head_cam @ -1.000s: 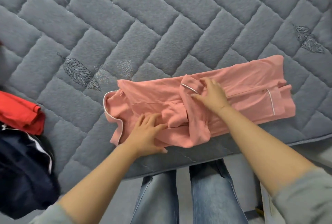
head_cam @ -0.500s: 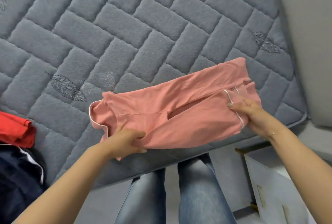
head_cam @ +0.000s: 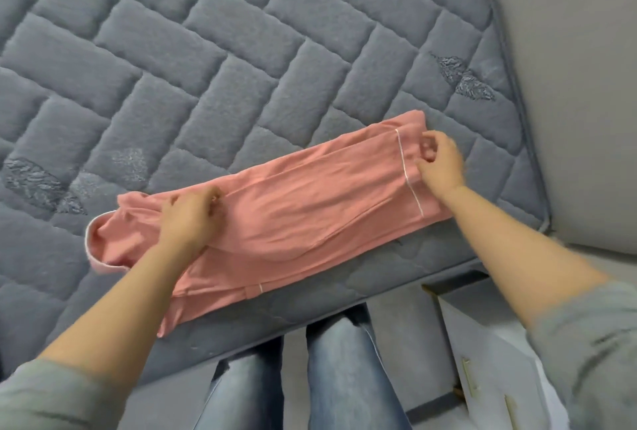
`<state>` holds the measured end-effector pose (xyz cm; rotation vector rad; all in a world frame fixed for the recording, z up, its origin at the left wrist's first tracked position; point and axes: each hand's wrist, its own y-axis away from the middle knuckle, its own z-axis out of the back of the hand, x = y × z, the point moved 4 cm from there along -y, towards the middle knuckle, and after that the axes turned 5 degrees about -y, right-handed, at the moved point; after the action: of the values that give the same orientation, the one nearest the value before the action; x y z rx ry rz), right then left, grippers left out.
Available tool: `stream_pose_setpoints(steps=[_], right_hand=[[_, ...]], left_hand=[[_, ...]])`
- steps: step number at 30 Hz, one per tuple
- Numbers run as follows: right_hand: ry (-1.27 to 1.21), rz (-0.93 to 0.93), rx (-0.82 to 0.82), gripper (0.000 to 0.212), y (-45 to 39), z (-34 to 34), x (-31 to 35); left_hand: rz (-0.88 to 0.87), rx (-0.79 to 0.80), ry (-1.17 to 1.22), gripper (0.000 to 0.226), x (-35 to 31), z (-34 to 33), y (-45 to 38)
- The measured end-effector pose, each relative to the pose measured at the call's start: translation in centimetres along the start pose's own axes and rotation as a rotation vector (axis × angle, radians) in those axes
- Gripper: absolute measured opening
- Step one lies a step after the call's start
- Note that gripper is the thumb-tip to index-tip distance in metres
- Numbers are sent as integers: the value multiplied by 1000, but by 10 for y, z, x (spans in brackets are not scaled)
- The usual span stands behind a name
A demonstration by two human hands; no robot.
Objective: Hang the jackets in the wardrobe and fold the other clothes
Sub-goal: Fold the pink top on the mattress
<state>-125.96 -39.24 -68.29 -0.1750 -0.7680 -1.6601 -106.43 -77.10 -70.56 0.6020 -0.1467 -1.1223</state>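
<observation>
A pink garment with thin white piping (head_cam: 303, 209) lies folded into a long band across the near edge of the grey quilted mattress (head_cam: 241, 61). My left hand (head_cam: 191, 219) pinches a fold of it near its left end, beside the collar. At the band's right end my right hand (head_cam: 439, 164) pinches the cloth just past a white piping line. One corner of the garment hangs over the mattress edge at the lower left.
A white cabinet with drawer handles (head_cam: 482, 354) stands at the lower right, next to my jeans-clad legs (head_cam: 310, 378). A pale grey headboard or wall (head_cam: 568, 85) runs along the mattress's right side.
The near half of the garment has been turned over onto the far half, making a flatter band. Both hands moved up onto it. The view swung right, so the red and dark clothes left the frame.
</observation>
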Motion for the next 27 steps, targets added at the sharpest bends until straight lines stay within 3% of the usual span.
stream_pose_setpoints(steps=[3, 5, 8, 11, 14, 16, 20, 22, 24, 27], right_hand=[[194, 192, -96, 47, 22, -23, 15], [219, 398, -9, 53, 50, -51, 29], [354, 704, 236, 53, 88, -106, 41], [522, 774, 471, 58, 83, -138, 22], [629, 725, 396, 64, 38, -118, -9], [674, 635, 344, 66, 10, -89, -30], [731, 576, 405, 65, -14, -45, -55], [510, 608, 440, 59, -16, -25, -53], [256, 559, 310, 45, -20, -4, -54], [-73, 120, 113, 23, -44, 13, -79]], left_hand=[[91, -183, 62, 43, -16, -6, 20], [4, -237, 124, 53, -41, -13, 38], [-93, -64, 200, 62, -71, -48, 47], [-57, 49, 98, 71, -65, -88, 40], [-33, 24, -82, 76, -42, -103, 35], [43, 36, -82, 78, -32, -103, 32], [148, 96, -35, 78, -45, -94, 30], [146, 78, 64, 76, -72, -83, 31], [17, -4, 119, 70, -115, -72, 32], [-259, -51, 199, 70, -195, -71, 24]])
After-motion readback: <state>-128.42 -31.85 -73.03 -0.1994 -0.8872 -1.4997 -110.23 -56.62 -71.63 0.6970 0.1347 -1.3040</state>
